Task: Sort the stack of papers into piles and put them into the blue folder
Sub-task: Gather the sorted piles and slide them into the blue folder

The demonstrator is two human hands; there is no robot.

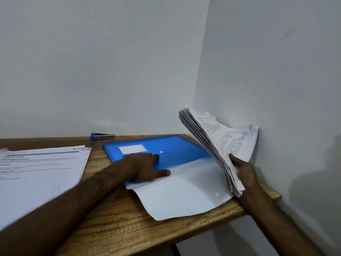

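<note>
Folder point(171, 145) pinned flat, flap open.
Left hand point(145, 167) presses, grasping nothing; right hand point(243, 172) clutches paper stack point(221, 143), ready for insertion.

A wooden table point(118, 224) with a strong grain runs across the lower half of the frame, pushed into the corner of two pale walls, its right end showing at the lower right. Up at the back edge, just left of centre, a stapler point(102, 136) lies flat on the wood. In front of it, right of centre, the blue folder point(177, 146) rests on the tabletop, a white label on its cover, and its pale flap point(180, 196) is folded open toward the near edge. Over on the left, well apart from the folder, a pile of printed papers point(36, 174) lies flat on the wood and runs out of frame.
</note>
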